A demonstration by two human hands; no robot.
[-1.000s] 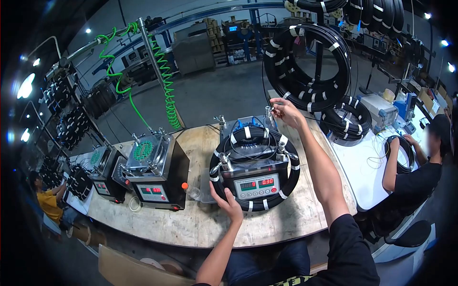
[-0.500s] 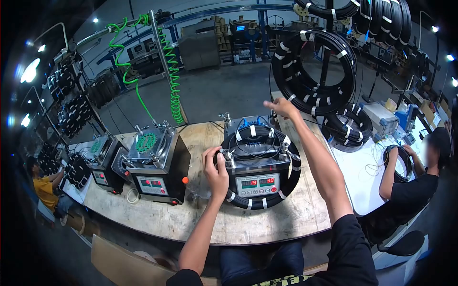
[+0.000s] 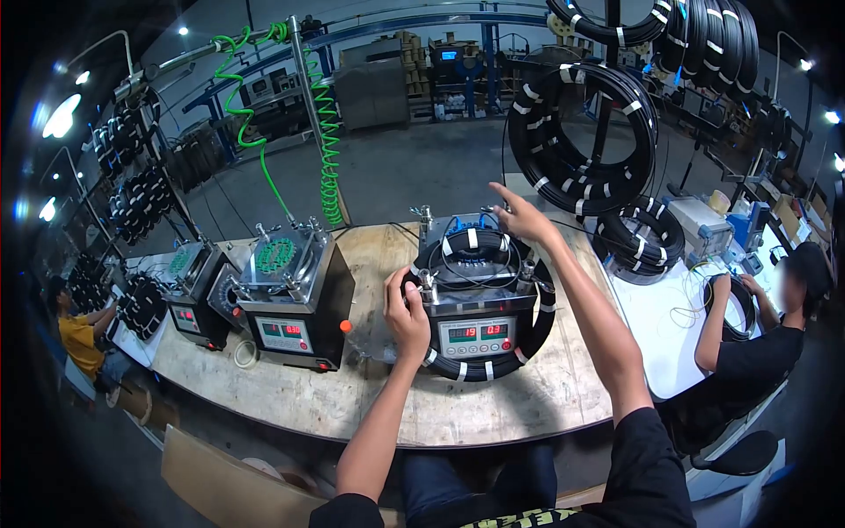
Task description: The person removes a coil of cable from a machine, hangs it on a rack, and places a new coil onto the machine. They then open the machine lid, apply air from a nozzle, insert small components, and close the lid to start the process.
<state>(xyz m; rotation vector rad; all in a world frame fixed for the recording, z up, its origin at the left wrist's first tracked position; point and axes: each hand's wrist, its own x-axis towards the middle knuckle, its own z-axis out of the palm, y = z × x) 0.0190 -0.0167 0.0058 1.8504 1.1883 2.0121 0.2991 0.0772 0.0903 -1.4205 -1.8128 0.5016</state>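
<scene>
Left hand (image 3: 407, 319) has been raised, curled round the springy-looking coil (image 3: 480, 369), probably best gripped at both sides; right hand (image 3: 530, 222) is spread-fingered.

Scuffed wooden bench (image 3: 290, 396) had three boxy machines (image 3: 331, 299) lined up on it, plus some pale ring (image 3: 247, 364) lying flat near the middle one.

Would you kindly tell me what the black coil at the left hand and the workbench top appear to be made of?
Black coil: probably plastic-jacketed cable with a slight sheen, judging by its smooth, bundled loops.
Workbench top: apparently bare wood, perhaps plywood, matte, given its pale, blotchy, streaked surface.
</scene>
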